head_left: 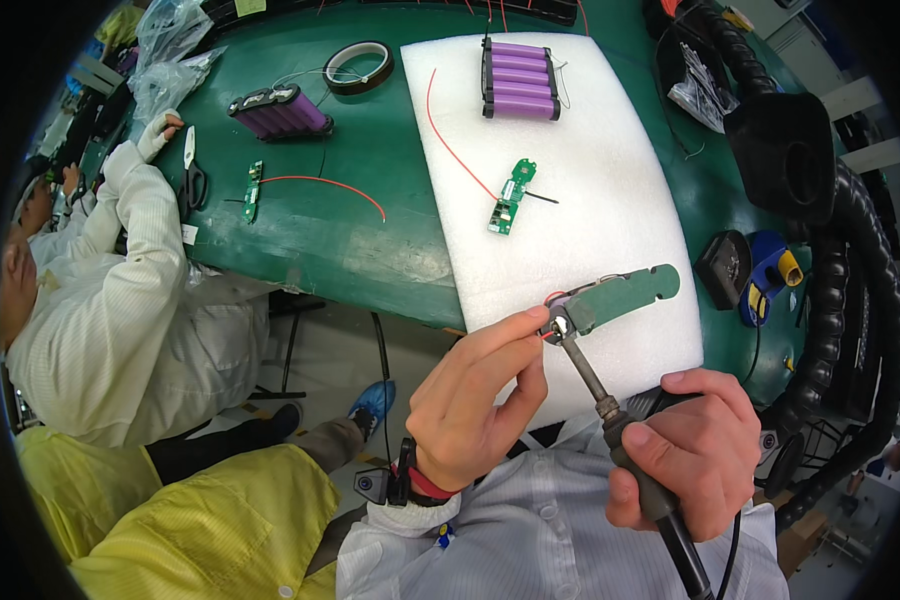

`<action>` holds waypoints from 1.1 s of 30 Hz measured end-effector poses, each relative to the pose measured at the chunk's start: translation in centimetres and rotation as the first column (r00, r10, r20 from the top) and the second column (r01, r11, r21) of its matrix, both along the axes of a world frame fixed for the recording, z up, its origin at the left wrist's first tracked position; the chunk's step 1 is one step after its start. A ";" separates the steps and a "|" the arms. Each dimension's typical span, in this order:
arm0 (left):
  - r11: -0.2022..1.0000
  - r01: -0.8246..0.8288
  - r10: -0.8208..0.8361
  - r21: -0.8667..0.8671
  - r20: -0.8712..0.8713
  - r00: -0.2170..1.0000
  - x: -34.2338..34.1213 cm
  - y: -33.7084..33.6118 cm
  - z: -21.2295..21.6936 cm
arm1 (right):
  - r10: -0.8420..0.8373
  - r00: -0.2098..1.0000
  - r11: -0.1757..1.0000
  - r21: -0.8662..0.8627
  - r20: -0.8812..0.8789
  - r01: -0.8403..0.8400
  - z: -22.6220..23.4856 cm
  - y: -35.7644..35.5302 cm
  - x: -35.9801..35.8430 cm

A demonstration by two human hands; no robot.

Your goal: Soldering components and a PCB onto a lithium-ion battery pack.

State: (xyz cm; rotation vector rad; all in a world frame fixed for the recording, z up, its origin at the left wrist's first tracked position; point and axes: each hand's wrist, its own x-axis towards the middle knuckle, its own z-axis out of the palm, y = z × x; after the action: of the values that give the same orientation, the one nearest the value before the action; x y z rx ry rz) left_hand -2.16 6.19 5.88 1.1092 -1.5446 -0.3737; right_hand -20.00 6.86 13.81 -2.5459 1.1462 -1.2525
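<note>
Soldering step: left hand (475, 400) is pinching the green strip (620, 293) at its near end, right hand (685, 455) is fist-gripping the soldering iron (610, 410), tip touching beside the left fingertips. Next needs steady tip contact.

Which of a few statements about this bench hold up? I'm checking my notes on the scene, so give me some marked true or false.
1. The right hand grips a soldering iron whose tip meets the end of a flat green strip. True.
2. The left hand lies flat on the table, away from the strip. False: its fingertips pinch the strip's end beside the iron's tip.
3. A pack of purple cells lies on the white foam sheet. True.
4. The small green circuit board on the foam has no wires on it. False: a red wire runs to it.
5. The scissors lie on the foam sheet. False: they lie on the green table, near a co-worker's sleeve.
</note>
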 end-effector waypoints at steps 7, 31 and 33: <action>1.000 0.004 -0.004 -0.006 -0.004 1.000 0.0 -0.1 0.2 | -0.009 1.000 1.000 0.004 0.002 0.009 0.1 0.0 0.1; 1.000 0.004 -0.004 -0.016 0.004 1.000 0.1 0.0 0.0 | 0.012 0.999 0.998 0.070 -0.031 -0.010 0.5 0.0 -0.3; 1.000 0.006 -0.006 -0.015 0.004 1.000 0.0 0.0 0.0 | 0.012 0.999 0.997 0.076 -0.032 -0.010 0.6 0.0 -0.3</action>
State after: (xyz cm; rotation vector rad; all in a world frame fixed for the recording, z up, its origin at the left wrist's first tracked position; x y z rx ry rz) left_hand -2.13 6.16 5.85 1.0949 -1.5523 -0.3639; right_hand -20.35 6.89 14.41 -2.5229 1.1614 -1.1462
